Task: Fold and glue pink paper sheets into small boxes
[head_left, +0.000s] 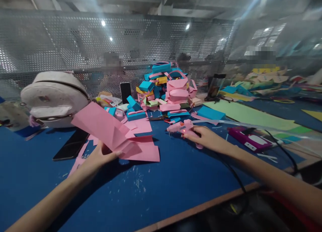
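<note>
Holding probably light, easily creased card (99,124), best pinched by its edge, in left hand (104,155), glue gun (179,126) in right hand (205,137).

- Centre: passage over the blue bench (161,188), between pink paper (100,124) and glue gun (184,125).
- Just above centre: heap of paper pieces (177,94) blocks.
- Left: backpack (57,94) and flat phone (71,146) obstruct.
- Lower right: black cable (235,178) crosses bench edge.
</note>
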`<state>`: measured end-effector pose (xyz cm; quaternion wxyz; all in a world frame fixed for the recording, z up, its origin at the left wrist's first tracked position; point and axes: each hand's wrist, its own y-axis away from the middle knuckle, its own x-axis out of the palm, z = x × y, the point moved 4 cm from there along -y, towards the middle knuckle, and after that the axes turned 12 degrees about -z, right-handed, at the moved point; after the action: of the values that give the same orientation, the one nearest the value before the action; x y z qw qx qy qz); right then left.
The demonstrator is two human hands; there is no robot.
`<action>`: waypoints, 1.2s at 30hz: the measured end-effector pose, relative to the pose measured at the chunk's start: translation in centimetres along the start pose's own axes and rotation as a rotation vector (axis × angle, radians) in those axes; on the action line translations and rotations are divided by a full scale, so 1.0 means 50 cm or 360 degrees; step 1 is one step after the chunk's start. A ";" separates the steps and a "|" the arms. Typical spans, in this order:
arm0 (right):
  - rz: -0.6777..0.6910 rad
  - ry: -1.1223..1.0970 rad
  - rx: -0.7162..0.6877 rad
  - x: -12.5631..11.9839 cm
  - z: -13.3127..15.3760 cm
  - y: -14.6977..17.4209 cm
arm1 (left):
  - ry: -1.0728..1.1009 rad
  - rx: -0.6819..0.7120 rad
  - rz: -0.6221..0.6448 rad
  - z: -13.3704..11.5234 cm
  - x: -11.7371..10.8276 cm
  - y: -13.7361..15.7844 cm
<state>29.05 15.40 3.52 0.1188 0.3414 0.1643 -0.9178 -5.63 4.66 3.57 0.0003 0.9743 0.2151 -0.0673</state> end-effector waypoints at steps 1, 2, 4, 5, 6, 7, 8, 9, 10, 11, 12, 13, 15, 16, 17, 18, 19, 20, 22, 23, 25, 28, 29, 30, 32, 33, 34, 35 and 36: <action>-0.0010 -0.0027 0.0015 0.000 0.012 0.006 | 0.0016 -0.0023 -0.0011 0.004 0.003 0.001; -0.0005 -0.0062 0.0037 0.002 0.026 0.014 | 0.0044 -0.0036 -0.0031 0.008 0.006 0.002; 0.0068 -0.0191 0.0059 0.011 0.056 0.030 | 0.0129 -0.0039 -0.0054 0.014 0.012 0.005; 0.0106 -0.0234 0.0041 0.017 0.072 0.037 | 0.0165 -0.0041 -0.0043 0.016 0.017 0.007; 0.0133 -0.0245 0.0009 0.025 0.087 0.044 | 0.0186 -0.0039 -0.0024 0.018 0.022 0.009; 0.0136 -0.0242 -0.0038 0.032 0.101 0.048 | 0.0197 -0.0031 -0.0010 0.018 0.026 0.012; 0.0133 -0.0235 -0.0080 0.040 0.114 0.052 | 0.0205 -0.0022 0.0001 0.018 0.030 0.014; 0.0123 -0.0232 -0.0116 0.048 0.126 0.053 | 0.0215 -0.0013 0.0007 0.016 0.033 0.017; 0.0119 -0.0235 -0.0144 0.057 0.135 0.054 | 0.0232 -0.0005 0.0001 0.015 0.034 0.019; 0.0128 -0.0250 -0.0157 0.066 0.144 0.055 | 0.0251 -0.0005 -0.0004 0.013 0.035 0.021; 0.0152 -0.0275 -0.0161 0.075 0.151 0.055 | 0.0268 -0.0010 -0.0003 0.012 0.036 0.023; 0.0197 -0.0309 -0.0152 0.084 0.157 0.056 | 0.0281 -0.0018 0.0002 0.011 0.037 0.024; 0.0311 -0.0395 -0.0121 0.100 0.166 0.058 | 0.0284 -0.0029 0.0006 0.011 0.036 0.026; 0.0355 -0.0437 -0.0112 0.106 0.169 0.059 | 0.0284 -0.0031 0.0007 0.012 0.035 0.026; 0.0387 -0.0470 -0.0109 0.110 0.172 0.060 | 0.0283 -0.0032 0.0001 0.013 0.034 0.026; 0.0400 -0.0492 -0.0115 0.112 0.174 0.061 | 0.0278 -0.0037 -0.0007 0.014 0.033 0.025; 0.0399 -0.0505 -0.0127 0.114 0.176 0.062 | 0.0273 -0.0041 -0.0016 0.016 0.031 0.026; 0.0390 -0.0512 -0.0137 0.115 0.176 0.062 | 0.0270 -0.0045 -0.0008 0.016 0.031 0.026; 0.0387 -0.0518 -0.0138 0.117 0.175 0.063 | 0.0266 -0.0037 0.0006 0.016 0.032 0.028; 0.0389 -0.0526 -0.0138 0.119 0.174 0.063 | 0.0264 -0.0027 0.0003 0.016 0.032 0.029; 0.0396 -0.0539 -0.0137 0.122 0.173 0.062 | 0.0269 -0.0015 0.0009 0.015 0.033 0.030; 0.0391 -0.0523 -0.0158 0.124 0.172 0.061 | 0.0269 -0.0012 0.0025 0.016 0.034 0.029; 0.0396 -0.0518 -0.0157 0.124 0.173 0.060 | 0.0272 -0.0013 0.0023 0.016 0.034 0.028; 0.0409 -0.0518 -0.0152 0.124 0.173 0.061 | 0.0273 -0.0017 0.0028 0.017 0.034 0.028; 0.0438 -0.0531 -0.0138 0.124 0.176 0.062 | 0.0278 -0.0033 0.0035 0.017 0.033 0.029; 0.0448 -0.0536 -0.0132 0.123 0.177 0.063 | 0.0285 -0.0039 0.0045 0.016 0.033 0.029; 0.0450 -0.0540 -0.0130 0.122 0.178 0.063 | 0.0290 -0.0043 0.0054 0.015 0.034 0.030; 0.0450 -0.0546 -0.0126 0.122 0.178 0.064 | 0.0297 -0.0045 0.0057 0.014 0.034 0.031; 0.0448 -0.0554 -0.0122 0.121 0.179 0.064 | 0.0301 -0.0048 0.0054 0.013 0.034 0.032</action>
<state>20.40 8.39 5.15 0.2850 0.1927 0.1269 -0.9303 -3.53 3.88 2.65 -0.0042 0.9797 0.1986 0.0282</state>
